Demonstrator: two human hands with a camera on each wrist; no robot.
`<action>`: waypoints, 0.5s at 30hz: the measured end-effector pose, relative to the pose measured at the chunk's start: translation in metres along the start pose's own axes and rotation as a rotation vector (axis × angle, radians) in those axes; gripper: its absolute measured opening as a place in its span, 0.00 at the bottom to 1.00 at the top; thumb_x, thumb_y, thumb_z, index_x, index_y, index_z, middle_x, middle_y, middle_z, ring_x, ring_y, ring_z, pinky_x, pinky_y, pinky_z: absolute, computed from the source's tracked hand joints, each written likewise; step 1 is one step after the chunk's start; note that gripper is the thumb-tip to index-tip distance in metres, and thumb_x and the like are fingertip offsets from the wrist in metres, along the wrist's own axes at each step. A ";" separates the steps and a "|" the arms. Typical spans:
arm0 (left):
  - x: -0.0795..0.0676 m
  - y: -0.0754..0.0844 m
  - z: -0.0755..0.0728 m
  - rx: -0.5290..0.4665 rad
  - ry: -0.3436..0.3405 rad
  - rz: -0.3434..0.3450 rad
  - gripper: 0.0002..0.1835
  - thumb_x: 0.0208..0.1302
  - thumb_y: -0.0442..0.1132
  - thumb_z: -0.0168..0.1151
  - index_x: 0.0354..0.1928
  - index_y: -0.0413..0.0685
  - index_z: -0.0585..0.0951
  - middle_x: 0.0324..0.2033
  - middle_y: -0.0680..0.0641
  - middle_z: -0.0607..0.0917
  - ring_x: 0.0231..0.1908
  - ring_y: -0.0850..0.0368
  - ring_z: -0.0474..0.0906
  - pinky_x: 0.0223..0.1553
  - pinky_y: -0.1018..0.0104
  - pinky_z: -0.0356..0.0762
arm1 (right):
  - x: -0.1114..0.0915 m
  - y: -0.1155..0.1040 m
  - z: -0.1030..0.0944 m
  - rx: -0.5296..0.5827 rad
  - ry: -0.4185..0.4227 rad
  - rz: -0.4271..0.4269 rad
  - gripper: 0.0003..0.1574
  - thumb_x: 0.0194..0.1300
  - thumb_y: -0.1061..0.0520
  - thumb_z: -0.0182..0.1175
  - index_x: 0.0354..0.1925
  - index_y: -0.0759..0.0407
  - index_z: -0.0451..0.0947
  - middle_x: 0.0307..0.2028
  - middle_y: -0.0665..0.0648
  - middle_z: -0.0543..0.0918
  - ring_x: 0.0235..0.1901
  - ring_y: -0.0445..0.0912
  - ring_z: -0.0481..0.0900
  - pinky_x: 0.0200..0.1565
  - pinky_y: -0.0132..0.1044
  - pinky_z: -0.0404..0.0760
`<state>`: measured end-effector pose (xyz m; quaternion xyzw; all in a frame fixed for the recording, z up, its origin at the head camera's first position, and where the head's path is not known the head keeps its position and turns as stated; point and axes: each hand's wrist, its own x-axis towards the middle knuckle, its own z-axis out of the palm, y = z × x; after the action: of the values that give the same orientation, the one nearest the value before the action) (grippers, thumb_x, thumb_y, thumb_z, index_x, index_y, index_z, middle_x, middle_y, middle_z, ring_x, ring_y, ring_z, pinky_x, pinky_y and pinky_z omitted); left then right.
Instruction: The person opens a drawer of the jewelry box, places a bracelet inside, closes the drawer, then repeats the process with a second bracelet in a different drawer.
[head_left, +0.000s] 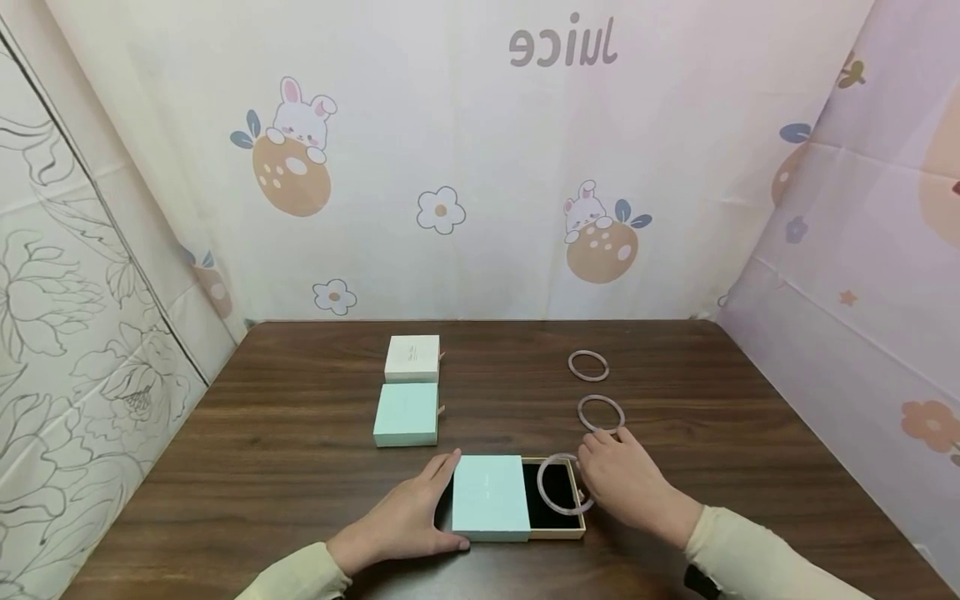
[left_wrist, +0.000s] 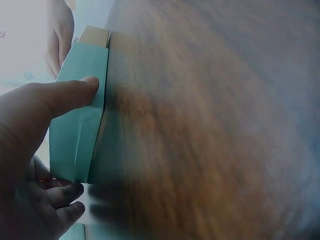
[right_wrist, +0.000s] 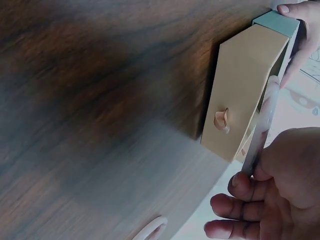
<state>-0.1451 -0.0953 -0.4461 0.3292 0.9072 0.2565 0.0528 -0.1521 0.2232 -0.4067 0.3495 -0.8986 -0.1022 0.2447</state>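
Note:
A mint green drawer box (head_left: 490,498) lies near the table's front edge, its inner tray (head_left: 546,533) pulled partway out to the right and lined in black. My left hand (head_left: 405,517) grips the box's left end, thumb along the near side and fingers round the far corner. Between thumb and fingertip my right hand (head_left: 626,479) pinches a pale bangle (head_left: 545,492) over the tray opening. In the right wrist view the bangle (right_wrist: 265,120) slants above the tray's rim, beside a small ribbon pull tab (right_wrist: 221,120).
Beyond my right hand lie two more pale bangles, a nearer one (head_left: 581,414) and a farther one (head_left: 588,377). A closed mint box (head_left: 407,412) and a white box (head_left: 412,358) stand behind on the left. Patterned curtains (head_left: 487,167) border the wooden table (head_left: 285,433).

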 end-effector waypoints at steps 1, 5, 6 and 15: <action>0.000 0.000 0.000 -0.003 -0.003 -0.003 0.59 0.50 0.63 0.70 0.73 0.37 0.51 0.66 0.44 0.63 0.54 0.50 0.73 0.51 0.58 0.73 | 0.001 -0.001 0.000 0.001 0.008 -0.005 0.18 0.57 0.57 0.58 0.17 0.56 0.63 0.19 0.51 0.65 0.26 0.48 0.68 0.27 0.42 0.62; 0.000 0.000 0.001 -0.008 -0.011 -0.010 0.59 0.50 0.63 0.69 0.73 0.37 0.51 0.67 0.45 0.62 0.55 0.50 0.73 0.52 0.58 0.73 | 0.002 -0.004 0.002 0.006 0.025 -0.022 0.17 0.56 0.57 0.58 0.17 0.56 0.63 0.19 0.51 0.65 0.25 0.48 0.66 0.27 0.42 0.62; 0.000 0.000 0.001 -0.008 -0.011 -0.009 0.59 0.50 0.63 0.69 0.73 0.37 0.51 0.67 0.45 0.62 0.55 0.50 0.73 0.52 0.59 0.73 | 0.002 -0.004 0.002 0.006 0.026 -0.024 0.17 0.56 0.57 0.58 0.17 0.56 0.63 0.19 0.51 0.65 0.25 0.49 0.66 0.27 0.43 0.62; 0.000 -0.001 0.001 0.004 0.015 0.015 0.59 0.49 0.62 0.70 0.73 0.37 0.51 0.66 0.44 0.63 0.54 0.50 0.74 0.51 0.59 0.73 | 0.006 -0.008 0.002 -0.007 -0.013 -0.037 0.15 0.57 0.59 0.59 0.18 0.57 0.66 0.19 0.52 0.66 0.26 0.49 0.67 0.29 0.45 0.66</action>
<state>-0.1448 -0.0955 -0.4478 0.3343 0.9056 0.2575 0.0433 -0.1524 0.2133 -0.4094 0.3645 -0.8932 -0.1123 0.2381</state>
